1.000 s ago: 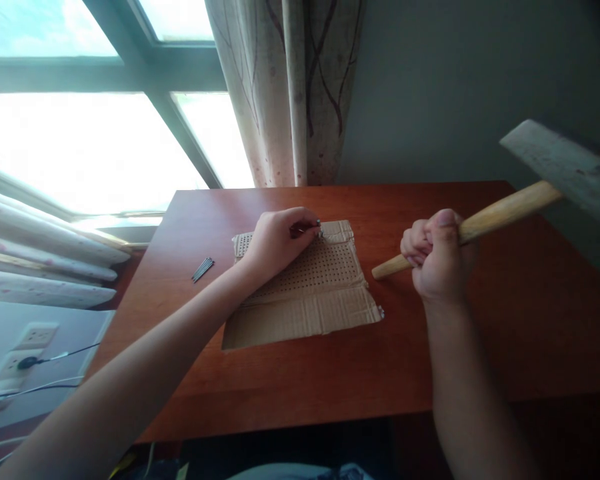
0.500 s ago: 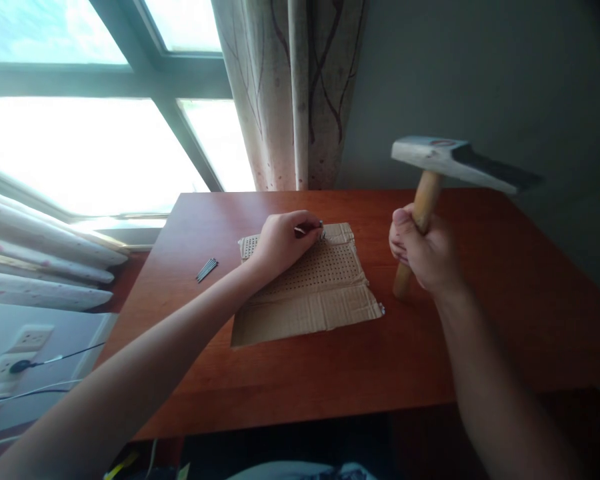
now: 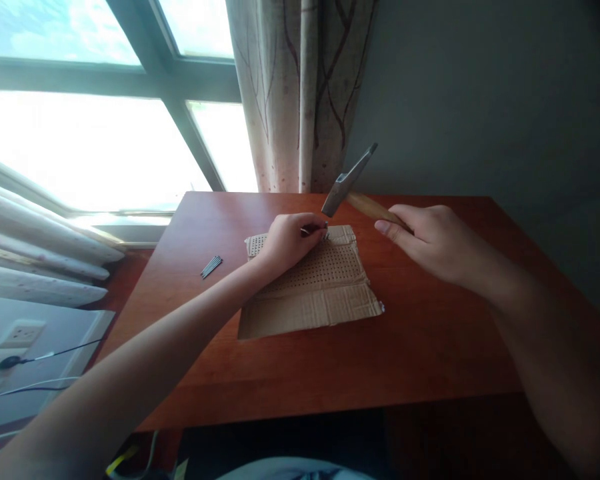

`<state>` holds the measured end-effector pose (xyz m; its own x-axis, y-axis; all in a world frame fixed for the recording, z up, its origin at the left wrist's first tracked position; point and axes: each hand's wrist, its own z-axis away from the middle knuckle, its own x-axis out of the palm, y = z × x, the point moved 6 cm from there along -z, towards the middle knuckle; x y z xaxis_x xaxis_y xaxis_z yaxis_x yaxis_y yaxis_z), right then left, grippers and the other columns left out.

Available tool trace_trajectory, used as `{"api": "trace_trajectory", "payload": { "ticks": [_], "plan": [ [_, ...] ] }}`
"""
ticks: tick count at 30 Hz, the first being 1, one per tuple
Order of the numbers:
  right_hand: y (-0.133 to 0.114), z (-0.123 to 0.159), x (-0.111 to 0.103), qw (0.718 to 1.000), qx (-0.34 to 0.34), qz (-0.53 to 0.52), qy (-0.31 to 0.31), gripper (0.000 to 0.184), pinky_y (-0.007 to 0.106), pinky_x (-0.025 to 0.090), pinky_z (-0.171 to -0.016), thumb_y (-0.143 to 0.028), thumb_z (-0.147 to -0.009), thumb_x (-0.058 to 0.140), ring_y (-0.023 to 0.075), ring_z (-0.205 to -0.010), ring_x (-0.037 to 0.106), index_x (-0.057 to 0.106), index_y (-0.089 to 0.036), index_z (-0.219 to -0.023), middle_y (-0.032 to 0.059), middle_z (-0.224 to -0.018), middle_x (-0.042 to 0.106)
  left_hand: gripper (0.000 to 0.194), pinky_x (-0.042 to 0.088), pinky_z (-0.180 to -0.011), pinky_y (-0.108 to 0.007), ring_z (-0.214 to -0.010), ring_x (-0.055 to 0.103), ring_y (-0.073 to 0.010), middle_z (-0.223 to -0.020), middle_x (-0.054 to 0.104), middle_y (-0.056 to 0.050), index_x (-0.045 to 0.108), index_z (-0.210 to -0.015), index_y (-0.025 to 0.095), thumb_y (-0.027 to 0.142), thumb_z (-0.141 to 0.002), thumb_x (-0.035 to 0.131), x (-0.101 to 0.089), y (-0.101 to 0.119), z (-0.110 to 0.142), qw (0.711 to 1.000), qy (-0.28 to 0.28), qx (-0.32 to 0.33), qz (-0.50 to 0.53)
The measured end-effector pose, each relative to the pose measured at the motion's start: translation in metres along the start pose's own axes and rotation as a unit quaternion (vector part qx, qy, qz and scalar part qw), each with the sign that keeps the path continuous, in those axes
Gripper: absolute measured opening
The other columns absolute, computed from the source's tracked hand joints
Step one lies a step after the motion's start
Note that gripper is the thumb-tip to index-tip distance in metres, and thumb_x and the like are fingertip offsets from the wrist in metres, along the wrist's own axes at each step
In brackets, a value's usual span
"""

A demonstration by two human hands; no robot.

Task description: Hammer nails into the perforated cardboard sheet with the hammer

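Observation:
A piece of brown cardboard [image 3: 315,297] dotted with many small holes lies on the red-brown table [image 3: 430,347]. My left hand [image 3: 287,240] rests on its far part and pinches a small nail [image 3: 324,230] upright at the far right corner. My right hand [image 3: 433,243] is closed on the wooden handle of a hammer [image 3: 353,180]. The hammer's metal head hangs just above and to the right of the nail.
A small bundle of nails [image 3: 211,266] lies on the table left of the cardboard. A patterned curtain [image 3: 300,93] and a bright window [image 3: 90,140] stand behind the table. Wall sockets with a plugged cable [image 3: 10,353] are low on the left.
My right hand has swung the hammer from high on the right down and leftward, so its head now sits close over the nail. My left hand has kept its pinch.

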<state>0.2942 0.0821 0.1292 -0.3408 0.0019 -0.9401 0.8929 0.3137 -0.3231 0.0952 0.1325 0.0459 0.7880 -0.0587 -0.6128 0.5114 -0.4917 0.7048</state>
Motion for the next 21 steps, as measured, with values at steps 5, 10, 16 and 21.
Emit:
{"api": "trace_trajectory", "payload": {
  "ticks": [5, 10, 16, 21],
  "plan": [
    [-0.003, 0.0, 0.003, 0.999, 0.017, 0.017, -0.029, 0.039, 0.031, 0.025, -0.056, -0.041, -0.098, 0.048, 0.0132, -0.051, 0.04, 0.036, -0.023, -0.066, -0.0028, -0.055, 0.044, 0.013, 0.053, -0.07, -0.028, -0.074, 0.07, -0.0159, -0.087, 0.078, -0.003, 0.076, -0.088, 0.019, 0.024, -0.086, 0.065, -0.001, 0.002, 0.0, 1.0, -0.008, -0.003, -0.011],
    [-0.003, 0.0, 0.005, 0.999, 0.022, 0.014, -0.031, 0.039, 0.032, 0.025, -0.056, -0.04, -0.098, 0.048, 0.0138, -0.051, 0.04, 0.036, -0.023, -0.065, -0.0025, -0.055, 0.045, 0.015, 0.053, -0.07, -0.028, -0.074, 0.07, -0.0168, -0.087, 0.078, -0.004, 0.077, -0.089, 0.019, 0.025, -0.087, 0.063, -0.001, 0.003, 0.0, 0.999, -0.02, 0.001, -0.032],
    [-0.002, 0.001, 0.009, 1.0, 0.021, -0.009, -0.018, 0.04, 0.032, 0.026, -0.056, -0.043, -0.097, 0.049, 0.0142, -0.05, 0.04, 0.037, -0.023, -0.065, -0.0016, -0.054, 0.046, 0.014, 0.052, -0.068, -0.029, -0.074, 0.069, -0.0175, -0.088, 0.078, -0.005, 0.076, -0.089, 0.019, 0.024, -0.086, 0.063, -0.002, 0.006, 0.0, 0.999, -0.02, 0.006, -0.039],
    [-0.002, 0.001, 0.019, 0.999, 0.03, -0.016, -0.032, 0.038, 0.032, 0.026, -0.055, -0.04, -0.097, 0.05, 0.0139, -0.052, 0.042, 0.039, -0.023, -0.064, -0.0008, -0.057, 0.05, 0.012, 0.049, -0.067, -0.028, -0.071, 0.068, -0.0171, -0.085, 0.077, -0.004, 0.075, -0.088, 0.019, 0.021, -0.085, 0.064, -0.002, 0.008, -0.001, 0.997, -0.02, -0.001, -0.072]
  ]
}}
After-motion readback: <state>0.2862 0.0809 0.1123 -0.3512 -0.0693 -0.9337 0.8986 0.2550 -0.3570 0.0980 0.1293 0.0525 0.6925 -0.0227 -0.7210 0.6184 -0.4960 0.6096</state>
